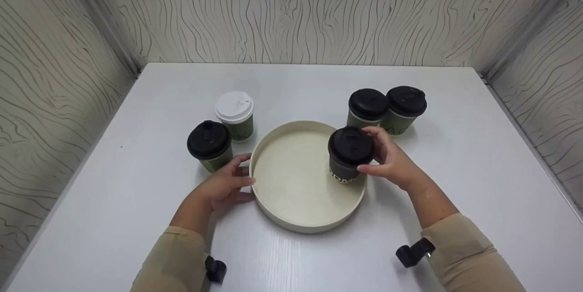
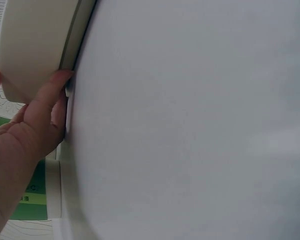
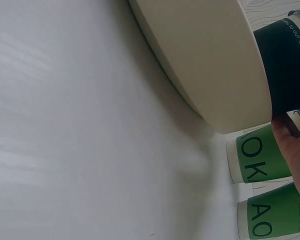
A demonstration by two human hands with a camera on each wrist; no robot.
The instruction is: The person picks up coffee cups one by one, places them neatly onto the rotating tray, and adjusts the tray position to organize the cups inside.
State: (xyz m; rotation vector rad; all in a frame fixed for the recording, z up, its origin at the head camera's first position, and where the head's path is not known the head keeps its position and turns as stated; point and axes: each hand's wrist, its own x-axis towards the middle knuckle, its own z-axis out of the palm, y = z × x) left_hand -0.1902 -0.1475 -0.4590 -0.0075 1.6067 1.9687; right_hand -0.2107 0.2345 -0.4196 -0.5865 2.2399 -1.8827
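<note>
My right hand (image 1: 391,161) grips a dark paper coffee cup (image 1: 344,169) with a black lid, fingers at its far side and thumb at its near side. That cup stands upright within the right part of a round cream tray (image 1: 296,178). In the right wrist view, the dark cup (image 3: 285,65) shows above the tray wall (image 3: 215,65), with fingertips close to the rim. My left hand (image 1: 226,186) holds the tray by its left side. The left wrist view shows its fingers (image 2: 45,97) against the tray's wall and lower edge (image 2: 35,45).
Left of the tray stand a green cup with a black lid (image 1: 209,141) and one with a white lid (image 1: 235,107). Behind the right hand, two green cups with black lids (image 1: 368,104) (image 1: 406,101) stand close together. Patterned panels (image 1: 296,14) enclose the white table (image 1: 291,260).
</note>
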